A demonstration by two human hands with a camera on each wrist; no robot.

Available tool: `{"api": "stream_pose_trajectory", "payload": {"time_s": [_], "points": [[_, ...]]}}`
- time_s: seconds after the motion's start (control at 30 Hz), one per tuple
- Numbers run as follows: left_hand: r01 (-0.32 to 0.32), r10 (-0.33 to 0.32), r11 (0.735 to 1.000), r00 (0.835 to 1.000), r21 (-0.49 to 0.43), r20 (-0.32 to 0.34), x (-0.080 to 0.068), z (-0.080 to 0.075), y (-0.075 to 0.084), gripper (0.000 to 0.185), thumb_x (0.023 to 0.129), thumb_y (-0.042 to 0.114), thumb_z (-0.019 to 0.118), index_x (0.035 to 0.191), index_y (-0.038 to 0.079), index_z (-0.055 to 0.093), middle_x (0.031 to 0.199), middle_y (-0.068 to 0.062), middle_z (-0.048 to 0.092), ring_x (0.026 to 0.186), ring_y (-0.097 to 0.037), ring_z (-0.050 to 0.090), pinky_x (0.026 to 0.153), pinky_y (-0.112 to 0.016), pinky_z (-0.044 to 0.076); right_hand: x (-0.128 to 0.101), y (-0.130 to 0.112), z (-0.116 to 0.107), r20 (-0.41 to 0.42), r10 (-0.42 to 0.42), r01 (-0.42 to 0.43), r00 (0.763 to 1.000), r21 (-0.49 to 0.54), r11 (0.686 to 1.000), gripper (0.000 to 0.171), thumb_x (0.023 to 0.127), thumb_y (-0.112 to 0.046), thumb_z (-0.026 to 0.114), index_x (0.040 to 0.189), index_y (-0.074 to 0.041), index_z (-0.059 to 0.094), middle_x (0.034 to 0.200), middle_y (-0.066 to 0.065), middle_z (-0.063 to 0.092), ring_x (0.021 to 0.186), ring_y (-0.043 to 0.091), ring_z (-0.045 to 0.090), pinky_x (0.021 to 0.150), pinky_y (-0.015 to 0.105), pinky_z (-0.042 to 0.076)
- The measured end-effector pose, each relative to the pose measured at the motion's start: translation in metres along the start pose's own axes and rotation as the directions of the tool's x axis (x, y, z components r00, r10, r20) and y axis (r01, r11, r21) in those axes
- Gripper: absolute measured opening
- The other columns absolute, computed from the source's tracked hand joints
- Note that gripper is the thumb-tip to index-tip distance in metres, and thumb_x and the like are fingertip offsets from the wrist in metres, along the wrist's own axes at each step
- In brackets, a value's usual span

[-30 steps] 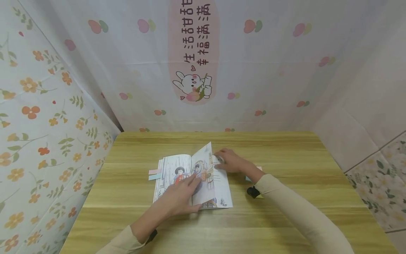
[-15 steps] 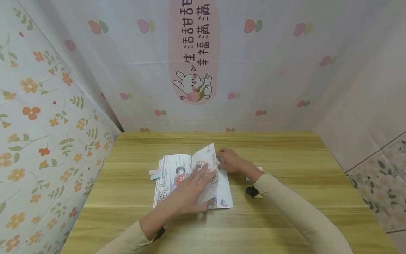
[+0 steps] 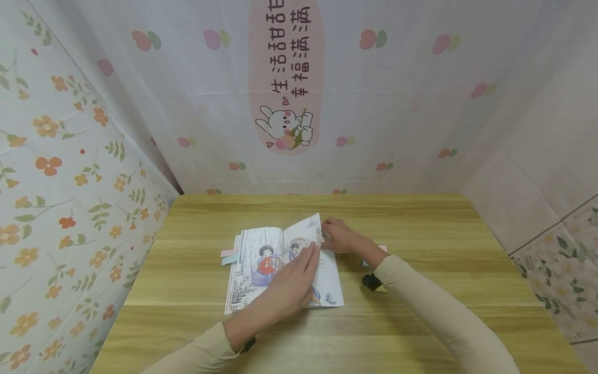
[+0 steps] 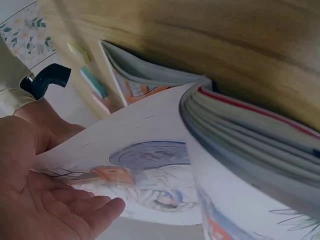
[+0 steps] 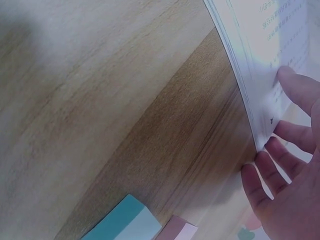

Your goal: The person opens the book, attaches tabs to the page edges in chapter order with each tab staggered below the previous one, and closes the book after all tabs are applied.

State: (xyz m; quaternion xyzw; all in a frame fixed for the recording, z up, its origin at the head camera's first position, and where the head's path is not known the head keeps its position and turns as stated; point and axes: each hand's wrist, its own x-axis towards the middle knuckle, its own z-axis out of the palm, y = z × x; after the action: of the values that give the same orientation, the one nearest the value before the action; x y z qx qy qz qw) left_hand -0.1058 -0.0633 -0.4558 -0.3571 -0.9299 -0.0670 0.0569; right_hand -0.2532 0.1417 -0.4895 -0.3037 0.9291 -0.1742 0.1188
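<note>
An illustrated book (image 3: 252, 241) lies spread on the wooden table. One of its right-hand pages (image 3: 302, 228) is lifted and slanted. My left hand (image 3: 287, 285) lies against this raised page with fingers extended; the left wrist view shows its palm and fingers (image 4: 75, 210) beside the page's free edge. At the far right corner of the book is my right hand (image 3: 340, 236). Its thumb (image 5: 299, 89) touches the printed page below, while its other fingers are loosely bent at the corner and edge. Pink and blue paper tabs (image 3: 229, 257) stick out from the left pages.
Small teal (image 5: 122, 222) and pink (image 5: 176, 229) sticky-note pads lie right of the book, partly behind the right forearm. A yellow piece (image 4: 77, 52) lies near them. Black camera straps (image 3: 371, 282) hang from the wrists. Patterned cloth (image 3: 397, 104) stands behind the table (image 3: 187, 218).
My left hand has slid right across the raised page, turning more upright on its edge. The page has leaned further right. The right hand has stayed nearly in place.
</note>
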Motion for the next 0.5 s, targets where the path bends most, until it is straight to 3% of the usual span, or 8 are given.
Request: {"api": "stream_pose_trajectory", "payload": {"time_s": [0.3,0.5], "points": [[0.038,-0.038,0.992,0.999,0.120,0.003,0.002,-0.010,0.004,0.075,0.095,0.014,0.062,0.155,-0.009,0.024,0.161,-0.026,0.025,0.143,-0.037,0.036,0.113,-0.039,0.034,0.003,0.000,0.002,-0.004,0.017,-0.018,1.000,-0.016,1.000,0.053,0.095,-0.024,0.074,0.137,0.004,0.058,0.133,0.023,0.052,0.119,0.040,0.051,0.102,0.051,0.043],[0.079,-0.087,0.980,0.996,0.183,0.034,-0.002,-0.014,0.003,0.082,0.092,0.013,0.067,0.157,-0.006,0.022,0.164,-0.023,0.019,0.146,-0.038,0.029,0.112,-0.045,0.036,0.002,-0.002,0.002,-0.008,0.026,-0.026,1.000,-0.003,1.000,0.054,0.094,-0.027,0.076,0.136,0.002,0.059,0.131,0.021,0.054,0.118,0.039,0.051,0.101,0.051,0.043]]}}
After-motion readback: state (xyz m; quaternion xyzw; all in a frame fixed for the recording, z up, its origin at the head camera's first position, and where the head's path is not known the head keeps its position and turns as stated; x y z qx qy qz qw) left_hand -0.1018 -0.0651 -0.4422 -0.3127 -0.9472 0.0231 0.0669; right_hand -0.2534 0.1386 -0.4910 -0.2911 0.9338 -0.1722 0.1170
